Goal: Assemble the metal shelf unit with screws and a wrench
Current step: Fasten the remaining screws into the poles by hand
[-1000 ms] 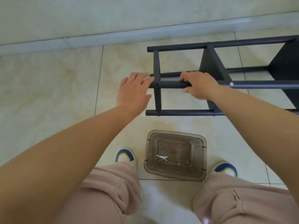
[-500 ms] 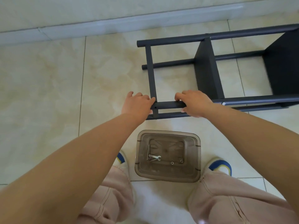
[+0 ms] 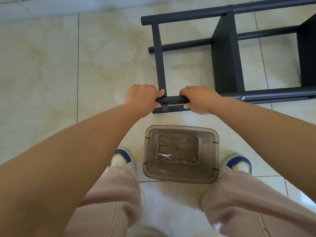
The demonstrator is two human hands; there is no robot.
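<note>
While the black shelf frame [image 3: 225, 53] lies sideways beyond the clear bin [image 3: 181, 177] (wrench [image 3: 164, 156] inside), left hand [image 3: 142, 98] and right hand [image 3: 199, 100] clamp its nearest tube.

- The shelf unit [image 3: 225, 53] runs off the picture's right edge.
- The left hand [image 3: 142, 98] covers the near tube's end.
- Small hardware in the plastic bin [image 3: 181, 178] is too small to identify.
</note>
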